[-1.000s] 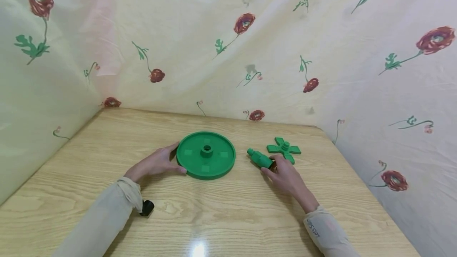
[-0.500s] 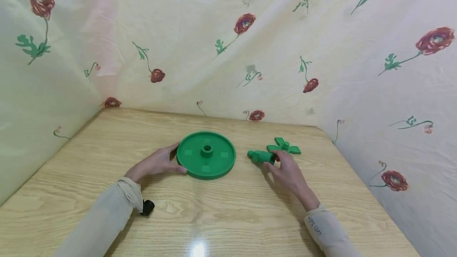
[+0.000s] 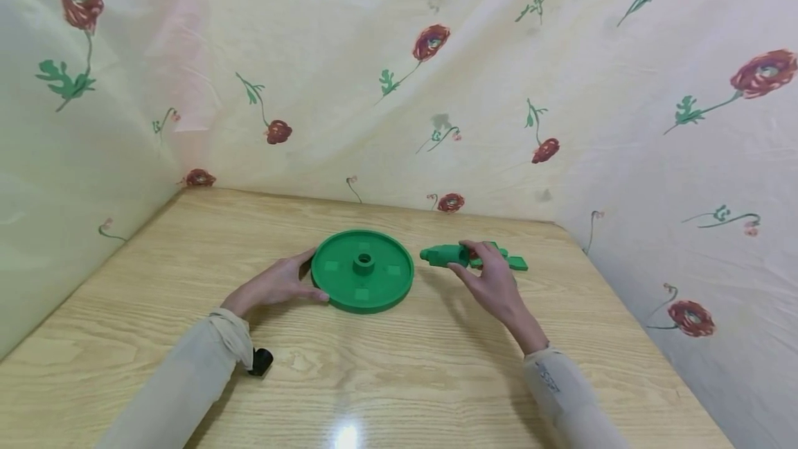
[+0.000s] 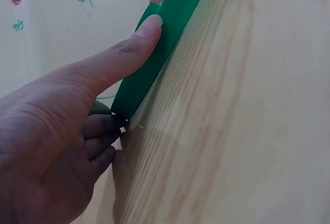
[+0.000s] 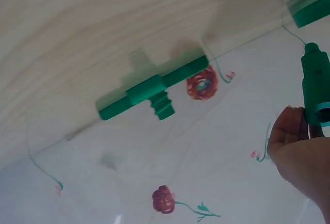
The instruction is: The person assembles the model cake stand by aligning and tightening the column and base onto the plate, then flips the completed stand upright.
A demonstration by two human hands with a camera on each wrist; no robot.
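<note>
A round green plastic disc with a raised rim and a central hollow hub lies flat on the table. My left hand holds its left edge, thumb at the front and fingers round the far side. In the left wrist view, the thumb presses on the disc's outer wall. With thumb and fingers my right hand grips a stepped green hollow cylinder, narrow tip pointing left and open end towards the palm. It hangs above the table. Behind that hand lies a green cross-shaped piece, whose ribbed stub shows in the right wrist view.
A wood-grain table bears everything. Beside the left sleeve sits a small black object, partly hidden by the cuff. Floral cloth closes off the back and both sides.
My right hand has raised the green cylinder off the table and turned it nearly level, shifting slightly left and away from me. The left hand keeps its hold on the disc.
</note>
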